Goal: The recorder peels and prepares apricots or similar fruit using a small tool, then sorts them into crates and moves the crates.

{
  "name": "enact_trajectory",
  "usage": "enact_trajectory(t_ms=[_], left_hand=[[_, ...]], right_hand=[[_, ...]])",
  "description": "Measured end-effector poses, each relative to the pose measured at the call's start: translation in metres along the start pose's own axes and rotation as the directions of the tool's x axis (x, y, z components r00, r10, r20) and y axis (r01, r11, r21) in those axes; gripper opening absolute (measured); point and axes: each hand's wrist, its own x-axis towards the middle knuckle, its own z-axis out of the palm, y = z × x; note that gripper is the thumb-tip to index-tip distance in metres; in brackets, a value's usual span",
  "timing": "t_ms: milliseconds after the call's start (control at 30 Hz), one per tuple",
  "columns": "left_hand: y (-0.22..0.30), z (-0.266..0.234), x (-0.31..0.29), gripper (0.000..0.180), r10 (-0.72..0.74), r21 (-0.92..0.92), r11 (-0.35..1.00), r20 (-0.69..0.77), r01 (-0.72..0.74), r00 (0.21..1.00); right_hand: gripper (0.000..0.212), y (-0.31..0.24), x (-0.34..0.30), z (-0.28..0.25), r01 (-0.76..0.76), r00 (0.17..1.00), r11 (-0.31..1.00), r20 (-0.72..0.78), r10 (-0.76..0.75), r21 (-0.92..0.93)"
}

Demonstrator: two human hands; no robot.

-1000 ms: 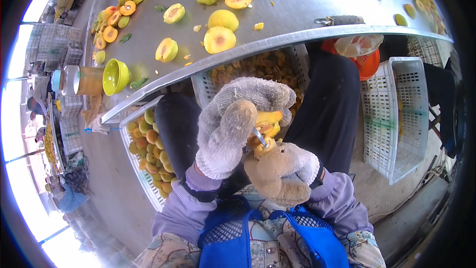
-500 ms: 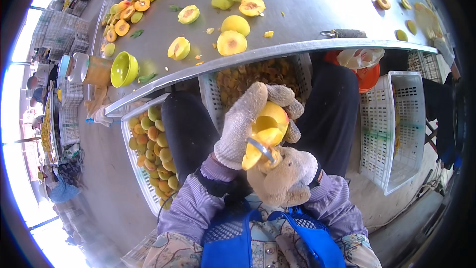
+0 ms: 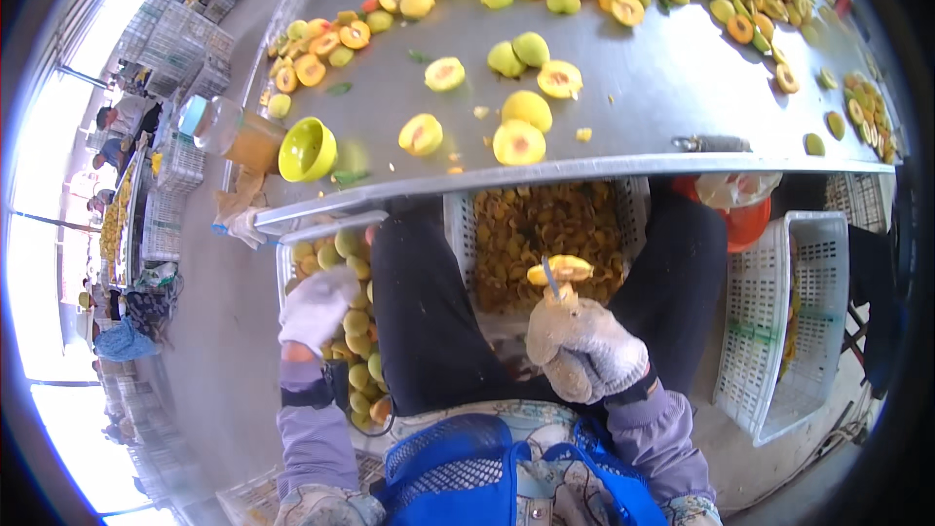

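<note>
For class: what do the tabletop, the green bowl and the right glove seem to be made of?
Tabletop: metal, likely steel; smooth grey sheen with white glare.
Green bowl: probably glossy plastic, though glazed ceramic is possible; bright, even colour.
Right glove: fabric, probably knitted, matte; soft folds and no shine.

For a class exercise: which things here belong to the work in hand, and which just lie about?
Likely in the work:
metal tool in the right hand
fruit piece at its tip
whole fruit by the left hand

Seemingly lying about:
green bowl
jar
grey-handled tool
red bucket
</note>
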Motion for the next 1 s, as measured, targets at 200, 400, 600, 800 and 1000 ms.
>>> enact_trajectory(t_ms=[200,400,600,800,1000], left_hand=[[0.070,-0.026,0.107,0.035,-0.253,-0.808,0.588,-0.141,0.036,0.957],[0.074,-0.009,0.207,0.058,-0.245,-0.331,0.911,0.049,0.247,0.968],[0.098,-0.016,0.197,0.054,-0.100,-0.834,0.549,-0.006,0.050,0.995],[0.145,-0.053,0.126,0.053,0.126,-0.899,-0.431,-0.142,-0.074,0.982],[0.205,-0.032,0.090,0.049,0.288,-0.823,0.489,-0.158,-0.288,0.944]], right_hand=[[0.021,0.010,0.008,0.001,-0.035,0.995,0.990,-0.103,0.021,-0.136],[0.023,0.014,0.014,0.006,-0.164,0.977,0.972,-0.162,0.137,-0.168],[0.022,-0.005,0.007,0.017,-0.182,0.978,0.940,-0.147,0.145,-0.288],[0.022,0.007,0.015,0.012,-0.121,0.983,0.959,-0.164,0.080,-0.256],[0.035,0.014,0.018,0.006,0.017,0.997,0.853,-0.059,-0.056,-0.521]])
